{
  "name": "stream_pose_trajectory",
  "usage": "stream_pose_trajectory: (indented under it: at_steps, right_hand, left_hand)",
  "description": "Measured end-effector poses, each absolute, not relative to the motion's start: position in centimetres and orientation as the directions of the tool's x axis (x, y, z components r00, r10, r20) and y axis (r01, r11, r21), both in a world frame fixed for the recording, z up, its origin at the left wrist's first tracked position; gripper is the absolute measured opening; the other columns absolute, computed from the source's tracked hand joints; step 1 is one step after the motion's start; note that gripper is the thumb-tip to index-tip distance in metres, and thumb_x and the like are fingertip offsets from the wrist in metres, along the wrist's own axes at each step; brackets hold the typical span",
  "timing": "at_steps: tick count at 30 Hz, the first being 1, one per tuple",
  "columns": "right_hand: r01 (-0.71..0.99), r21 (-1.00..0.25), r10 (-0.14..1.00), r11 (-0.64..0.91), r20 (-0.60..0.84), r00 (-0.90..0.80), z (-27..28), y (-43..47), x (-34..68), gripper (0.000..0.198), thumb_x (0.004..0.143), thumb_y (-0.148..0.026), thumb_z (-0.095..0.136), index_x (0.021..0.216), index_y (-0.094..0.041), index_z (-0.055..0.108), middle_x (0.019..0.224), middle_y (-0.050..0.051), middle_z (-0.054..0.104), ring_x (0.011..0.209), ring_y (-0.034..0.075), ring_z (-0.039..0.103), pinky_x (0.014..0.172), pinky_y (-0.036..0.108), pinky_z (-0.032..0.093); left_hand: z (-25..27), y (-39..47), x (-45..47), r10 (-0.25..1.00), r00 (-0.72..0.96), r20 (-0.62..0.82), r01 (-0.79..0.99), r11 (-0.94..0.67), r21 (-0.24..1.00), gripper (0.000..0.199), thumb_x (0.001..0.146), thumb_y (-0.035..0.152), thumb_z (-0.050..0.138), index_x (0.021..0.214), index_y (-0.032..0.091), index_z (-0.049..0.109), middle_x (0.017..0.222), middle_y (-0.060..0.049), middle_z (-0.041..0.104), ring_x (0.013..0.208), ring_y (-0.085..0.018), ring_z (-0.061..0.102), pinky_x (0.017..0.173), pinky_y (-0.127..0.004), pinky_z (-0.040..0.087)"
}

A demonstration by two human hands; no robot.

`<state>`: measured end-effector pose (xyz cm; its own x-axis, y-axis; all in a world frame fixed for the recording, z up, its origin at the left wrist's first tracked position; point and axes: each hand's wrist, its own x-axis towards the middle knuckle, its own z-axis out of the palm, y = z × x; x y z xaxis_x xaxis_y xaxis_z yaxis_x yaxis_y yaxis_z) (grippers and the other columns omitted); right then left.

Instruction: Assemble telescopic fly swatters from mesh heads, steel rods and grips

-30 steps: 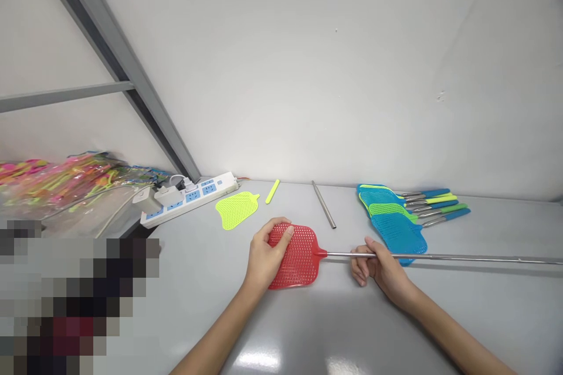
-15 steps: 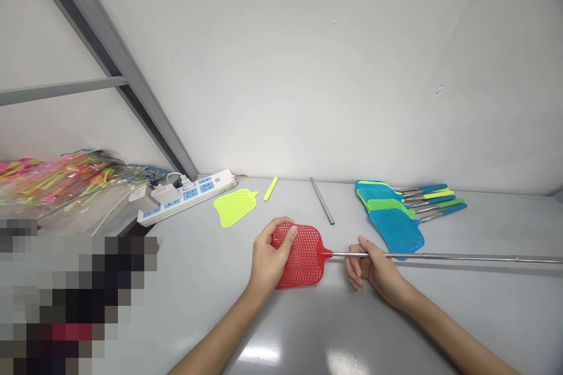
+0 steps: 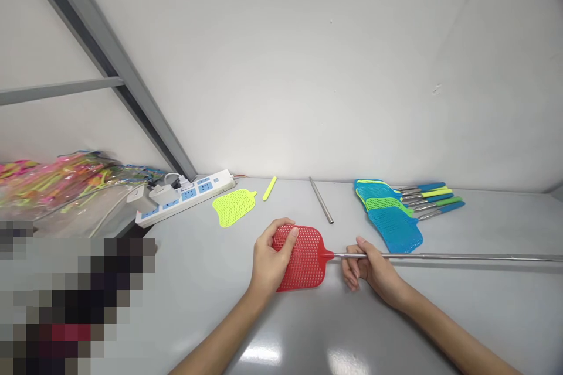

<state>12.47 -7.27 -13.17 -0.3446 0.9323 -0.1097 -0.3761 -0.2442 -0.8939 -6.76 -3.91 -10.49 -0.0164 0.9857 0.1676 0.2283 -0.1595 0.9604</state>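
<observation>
My left hand (image 3: pixel 272 258) grips the mesh head of a red fly swatter (image 3: pixel 305 258), thumb on top and fingers behind its far edge. A long extended metal rod (image 3: pixel 440 256) runs from the swatter's neck out past the right edge of the view. Close to that neck, my right hand (image 3: pixel 372 266) holds the rod with its fingers curled around it. Behind the hands lie a loose yellow swatter head (image 3: pixel 234 207), a yellow handle sleeve (image 3: pixel 270 188) and a short metal rod (image 3: pixel 321 200).
Several blue, green and yellow fly swatters (image 3: pixel 398 228) lie stacked at the right near the wall. A white power strip (image 3: pixel 187 196) with plugs and cables sits at the back left. Beyond it are bagged colourful items (image 3: pixel 65 181). A metal frame (image 3: pixel 109 64) rises at the left.
My right hand has slid slightly left along the rod, closer to the red swatter's neck. My left hand keeps the same hold.
</observation>
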Motion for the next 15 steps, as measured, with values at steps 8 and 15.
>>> stream_pose_trajectory:
  at_steps: [8,15]
  right_hand:
    - [-0.37,-0.899,0.932,-0.236,-0.102,-0.348,-13.32,-7.36,12.48,0.052,0.083,-0.045,0.021,0.046,-0.017,0.044,0.042,0.002,0.047,0.039,0.014,0.047,0.043,0.027,0.034]
    - [-0.358,-0.9,0.929,-0.247,-0.116,-0.35,-13.3,-7.53,12.34,0.05,0.081,-0.049,0.024,0.046,-0.018,0.042,0.042,0.001,0.047,0.039,0.014,0.046,0.045,0.028,0.035]
  left_hand:
    - [-10.26,-4.39,-6.51,0.986,-0.021,0.168,0.23,-0.158,0.96,0.021,0.072,0.035,0.051,0.085,0.019,0.055,0.088,-0.003,0.059,0.08,-0.016,0.056,0.075,-0.027,0.043]
    - [-10.14,-4.71,-6.25,0.987,-0.022,0.157,0.229,-0.148,0.962,0.021,0.072,0.035,0.051,0.084,0.019,0.056,0.088,-0.003,0.06,0.08,-0.016,0.056,0.072,-0.026,0.043]
